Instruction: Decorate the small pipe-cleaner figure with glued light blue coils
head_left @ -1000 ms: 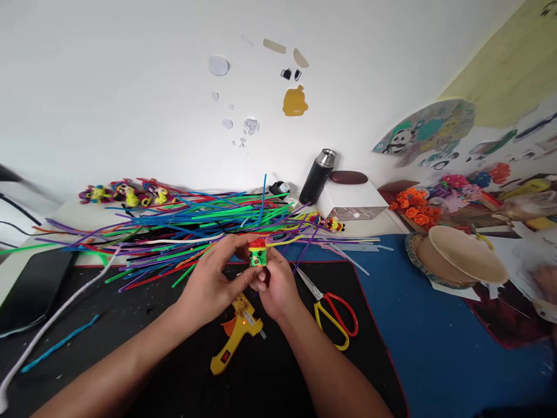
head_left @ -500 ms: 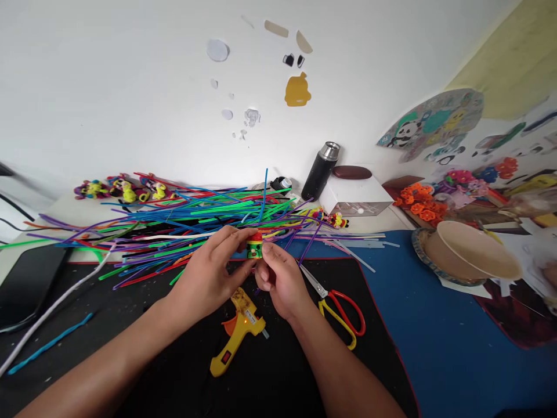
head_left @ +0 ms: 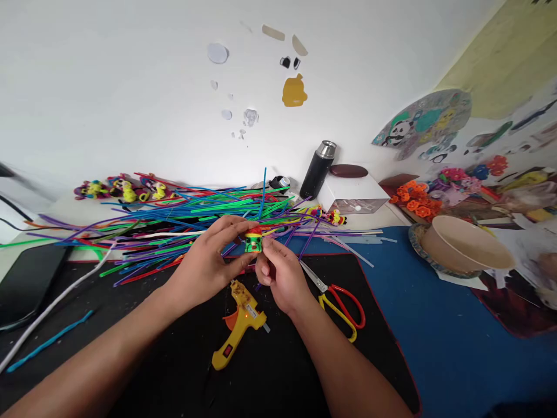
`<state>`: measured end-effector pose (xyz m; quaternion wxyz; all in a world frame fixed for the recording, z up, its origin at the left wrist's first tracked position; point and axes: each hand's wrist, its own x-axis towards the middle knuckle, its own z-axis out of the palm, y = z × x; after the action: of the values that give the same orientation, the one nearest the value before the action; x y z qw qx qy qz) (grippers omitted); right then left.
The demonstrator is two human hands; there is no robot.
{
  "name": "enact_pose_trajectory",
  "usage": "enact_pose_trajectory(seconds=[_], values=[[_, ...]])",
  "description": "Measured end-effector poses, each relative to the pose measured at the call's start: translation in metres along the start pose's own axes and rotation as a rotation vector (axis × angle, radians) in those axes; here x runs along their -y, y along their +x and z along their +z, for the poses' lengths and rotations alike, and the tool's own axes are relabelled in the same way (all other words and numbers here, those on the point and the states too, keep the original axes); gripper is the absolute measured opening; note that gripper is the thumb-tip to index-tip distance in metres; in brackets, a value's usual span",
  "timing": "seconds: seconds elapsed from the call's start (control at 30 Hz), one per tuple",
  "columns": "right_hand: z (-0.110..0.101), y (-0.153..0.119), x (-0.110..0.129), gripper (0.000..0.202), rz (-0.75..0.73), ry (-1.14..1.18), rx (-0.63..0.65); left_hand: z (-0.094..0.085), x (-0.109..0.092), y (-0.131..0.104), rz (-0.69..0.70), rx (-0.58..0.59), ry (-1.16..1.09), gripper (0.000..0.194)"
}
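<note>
Between my two hands is a small figure head (head_left: 253,242), green with dark markings and a red and yellow top. My left hand (head_left: 213,249) pinches it from the left, fingertips above and thumb below. The fingers of my right hand (head_left: 281,270) are closed at its right side, thumb uppermost. Below them a yellow hot glue gun (head_left: 239,328) lies on the black mat, its small light glowing. Scissors (head_left: 337,302) with red and yellow handles rest beside my right wrist. Just beyond my hands spreads a pile of colourful pipe cleaners (head_left: 209,212).
Several small figures (head_left: 124,188) sit at the back left. Behind the pile stand a black thermos (head_left: 319,169) and a white box (head_left: 357,194). A beige bowl (head_left: 470,244) is at the right. At the left are a black phone-like slab (head_left: 32,281), a white cable (head_left: 56,313) and a blue twisted stem (head_left: 50,342).
The head has turned in my fingers, so its dark-marked front shows more plainly. Both hands have shifted slightly up and left, and the view has moved a little.
</note>
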<state>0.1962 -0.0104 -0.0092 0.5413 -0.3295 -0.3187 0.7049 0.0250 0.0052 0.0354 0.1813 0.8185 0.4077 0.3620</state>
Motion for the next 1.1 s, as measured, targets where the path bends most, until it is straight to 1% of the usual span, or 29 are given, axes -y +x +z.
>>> enact_pose_trajectory(seconds=[0.37,0.63,0.83,0.9,1.0,1.1], values=[[-0.0017,0.0014,-0.0005,0.05,-0.003,0.018,-0.016,0.0025,0.0017,-0.0018,0.04,0.008,-0.015,0.04],[-0.0009,0.0005,-0.001,0.048,0.006,0.044,-0.011,0.003,0.0016,-0.0021,0.073,0.019,-0.011,0.039],[-0.0002,0.0006,-0.002,0.046,0.005,0.08,-0.028,0.0061,0.0016,-0.0039,0.063,0.034,-0.065,0.04],[-0.0001,0.0006,-0.0013,0.047,-0.002,0.084,-0.031,0.0058,0.001,-0.0029,0.046,0.048,-0.109,0.041],[-0.0013,0.0016,0.0007,0.048,-0.021,0.048,-0.021,0.0029,0.0009,-0.0007,-0.029,0.057,-0.187,0.041],[-0.0054,0.0041,0.0027,0.043,-0.092,-0.045,-0.049,-0.0007,0.002,0.0003,-0.108,0.071,-0.264,0.046]])
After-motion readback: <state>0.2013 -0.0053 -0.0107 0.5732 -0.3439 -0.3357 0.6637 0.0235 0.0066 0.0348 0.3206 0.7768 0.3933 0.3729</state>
